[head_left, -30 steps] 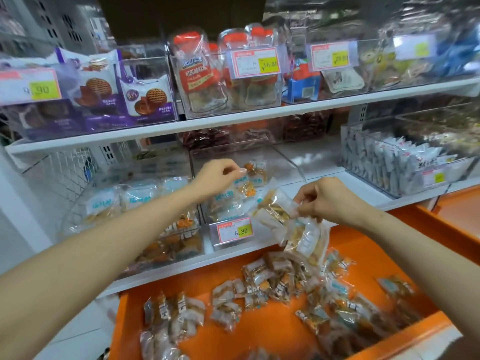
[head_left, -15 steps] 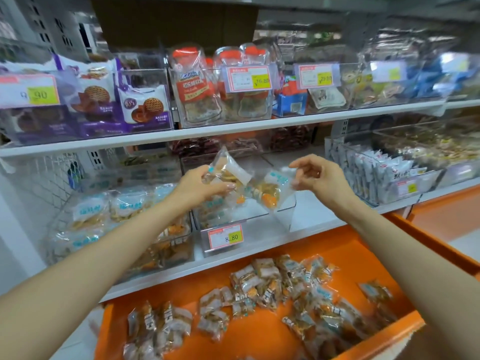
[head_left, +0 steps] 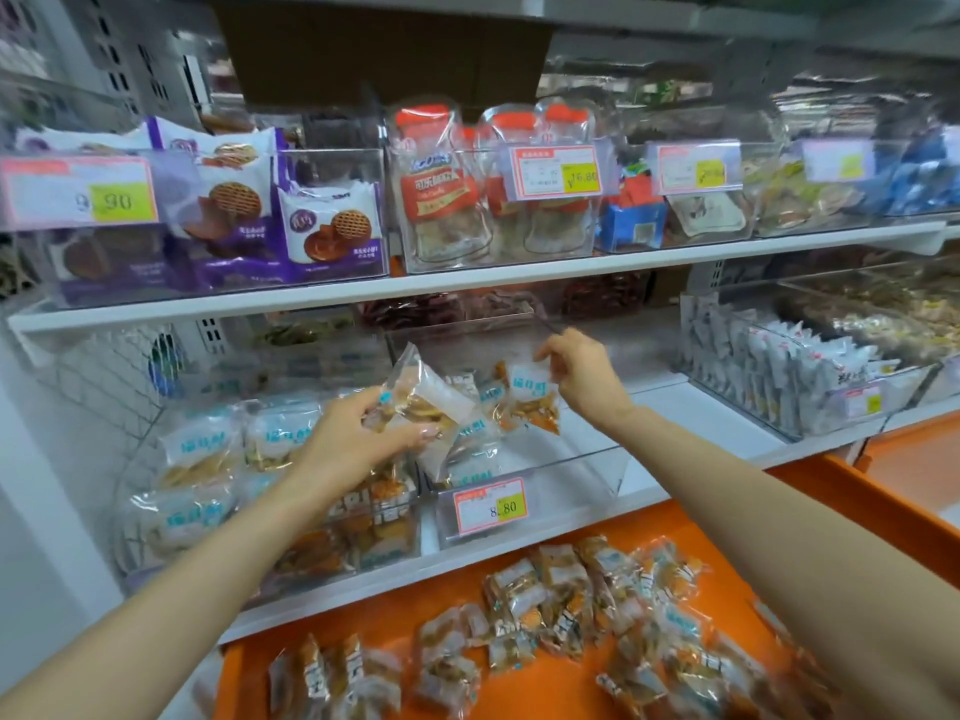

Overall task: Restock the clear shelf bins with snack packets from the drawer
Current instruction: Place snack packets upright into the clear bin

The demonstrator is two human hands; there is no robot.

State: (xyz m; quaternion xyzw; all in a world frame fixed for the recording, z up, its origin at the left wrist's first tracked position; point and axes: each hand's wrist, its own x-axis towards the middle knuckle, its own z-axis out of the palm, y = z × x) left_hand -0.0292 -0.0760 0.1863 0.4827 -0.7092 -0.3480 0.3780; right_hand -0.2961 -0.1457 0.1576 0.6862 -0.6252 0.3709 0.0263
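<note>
both hands over the clear plastic shelf bin (head_left: 519, 491): my left hand (head_left: 353, 444) grips one clear-wrapped snack packet (head_left: 421, 397), my right hand (head_left: 582, 376) pinches another clear-wrapped packet (head_left: 530, 402).

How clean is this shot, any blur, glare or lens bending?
Head view: even store light, no hard shadows; the white shelf edge bows slightly from the wide lens; the bins at upper right smear into blur; the 8.80 price tag reads clearly; the packet in the left hand is slightly soft.
</note>
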